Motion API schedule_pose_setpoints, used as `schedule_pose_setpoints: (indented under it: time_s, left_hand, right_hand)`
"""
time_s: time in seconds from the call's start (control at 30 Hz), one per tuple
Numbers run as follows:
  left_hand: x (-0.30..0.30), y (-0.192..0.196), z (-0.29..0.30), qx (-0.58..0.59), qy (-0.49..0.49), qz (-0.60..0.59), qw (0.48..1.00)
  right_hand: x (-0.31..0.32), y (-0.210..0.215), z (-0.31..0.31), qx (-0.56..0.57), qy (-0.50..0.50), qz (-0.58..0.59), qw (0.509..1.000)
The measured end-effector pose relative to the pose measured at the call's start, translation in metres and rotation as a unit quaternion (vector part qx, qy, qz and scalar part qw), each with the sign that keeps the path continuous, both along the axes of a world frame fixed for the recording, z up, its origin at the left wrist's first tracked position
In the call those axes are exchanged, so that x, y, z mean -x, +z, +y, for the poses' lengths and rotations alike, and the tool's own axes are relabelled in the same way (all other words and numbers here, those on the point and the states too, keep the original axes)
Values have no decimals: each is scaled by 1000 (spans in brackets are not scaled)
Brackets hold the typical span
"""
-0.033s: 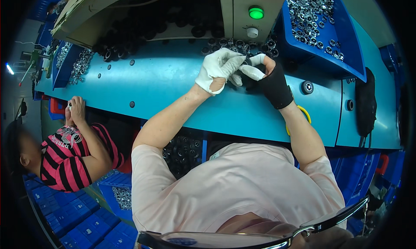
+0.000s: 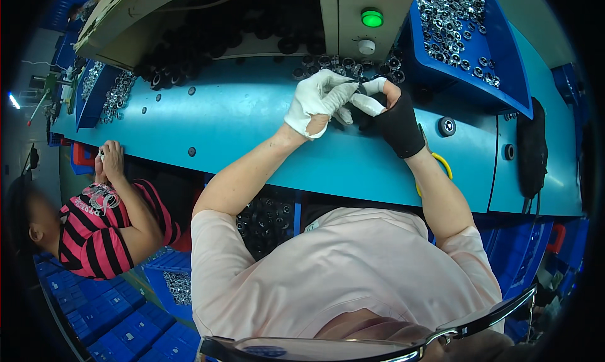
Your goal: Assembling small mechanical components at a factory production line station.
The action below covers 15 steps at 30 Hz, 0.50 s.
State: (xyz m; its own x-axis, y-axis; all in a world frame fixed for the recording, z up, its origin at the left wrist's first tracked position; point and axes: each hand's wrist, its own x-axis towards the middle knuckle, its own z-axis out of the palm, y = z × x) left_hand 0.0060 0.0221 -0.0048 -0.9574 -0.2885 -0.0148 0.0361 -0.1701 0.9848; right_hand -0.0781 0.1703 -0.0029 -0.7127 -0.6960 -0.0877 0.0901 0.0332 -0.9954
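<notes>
Over the blue counter point(image 2: 252, 119), the white-gloved left hand point(image 2: 315, 100) pinches a small dark ring point(image 2: 360, 92) from its left; the black-gloved right hand point(image 2: 392, 119), fingers point(image 2: 372, 103) closed, meets it from the right.

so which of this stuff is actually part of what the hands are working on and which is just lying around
In hand:
- left hand in a white glove, pinching a small dark part
- right hand in a black glove, on the same part
- dark rings on the bench just behind the hands

Lying about:
- blue bin of metal rings
- green button
- yellow loop
- neighbouring person
</notes>
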Motion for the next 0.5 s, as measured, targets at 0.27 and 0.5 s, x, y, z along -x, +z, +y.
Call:
schedule_pose_setpoints:
  time_s: [0.27,0.5]
  left_hand:
    - [2,8,1,-53,-20,-38,998]
    - [5,-3,-13,379,19,250,891]
  right_hand:
    - [3,-9,0,49,-42,167,984]
    - [3,11,2,97,-21,-99,990]
